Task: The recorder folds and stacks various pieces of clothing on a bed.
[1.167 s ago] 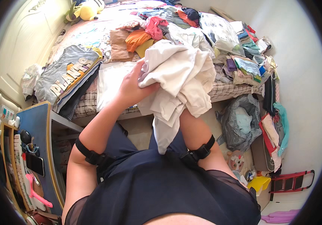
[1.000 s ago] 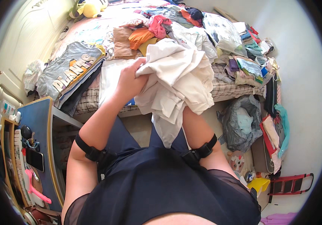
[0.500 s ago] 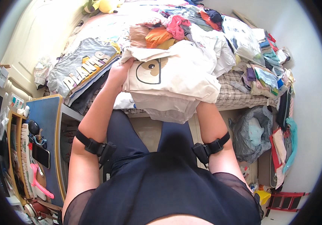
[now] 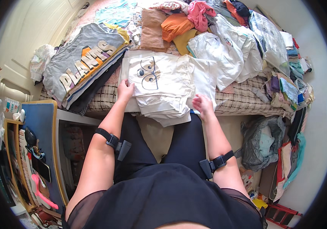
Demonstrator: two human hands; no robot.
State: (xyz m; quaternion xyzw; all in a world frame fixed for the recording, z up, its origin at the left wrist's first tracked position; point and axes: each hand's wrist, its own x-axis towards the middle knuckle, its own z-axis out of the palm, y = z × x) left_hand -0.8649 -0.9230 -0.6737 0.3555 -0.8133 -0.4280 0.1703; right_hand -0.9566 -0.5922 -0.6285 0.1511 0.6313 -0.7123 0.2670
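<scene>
A folded white T-shirt (image 4: 173, 72) with a cartoon face in glasses printed on it lies at the bed's near edge. Other white and pale grey fabric sticks out under it, hanging over the edge above my knees. My left hand (image 4: 125, 91) is at the shirt's left edge, its fingers closed on the cloth there. Just off the shirt's lower right side, my right hand (image 4: 203, 105) is raised with fingers apart and slightly curled, holding nothing. Plain white cloth (image 4: 206, 74) shows beneath the shirt on the right.
A stack of folded clothes topped by a grey T-shirt (image 4: 83, 53) sits to the left. White shirts (image 4: 218, 53), orange cloth (image 4: 175, 27) and a brown folded cloth (image 4: 153, 28) lie beyond. A blue-topped desk (image 4: 41, 118) borders the left; a grey plastic bag (image 4: 260, 147) sits low right.
The white T-shirt has come down from my hands onto the bed and now lies flatter, its whole print showing. My right hand has come out from under it and let go.
</scene>
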